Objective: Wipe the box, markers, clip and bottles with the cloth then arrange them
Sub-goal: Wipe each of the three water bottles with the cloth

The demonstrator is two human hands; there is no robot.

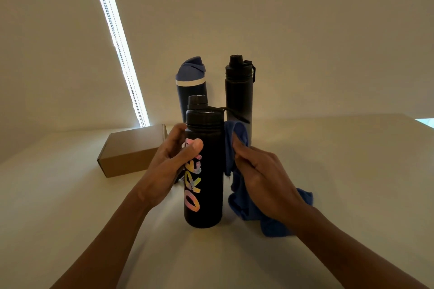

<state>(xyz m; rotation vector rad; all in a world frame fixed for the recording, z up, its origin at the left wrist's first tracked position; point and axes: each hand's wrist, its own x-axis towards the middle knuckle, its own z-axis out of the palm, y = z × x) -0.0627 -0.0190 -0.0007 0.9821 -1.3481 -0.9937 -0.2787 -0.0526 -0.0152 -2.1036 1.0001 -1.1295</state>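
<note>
A black bottle with colourful letters [206,171] stands upright on the white table [328,171]. My left hand [169,166] grips its left side, thumb across the front. My right hand [260,171] holds a blue cloth [237,138] bunched against the bottle's right side; the rest of the cloth hangs down onto the table. Behind stand a dark blue bottle with a blue lid [191,82] and a tall black bottle [238,91]. A brown cardboard box [131,150] lies shut at the left. Something small and dark peeks out behind my left hand; the markers and the clip are hidden.
A plain wall rises behind the table, with a bright strip of window blind [117,42] slanting at the left. The table's far edge runs just behind the bottles.
</note>
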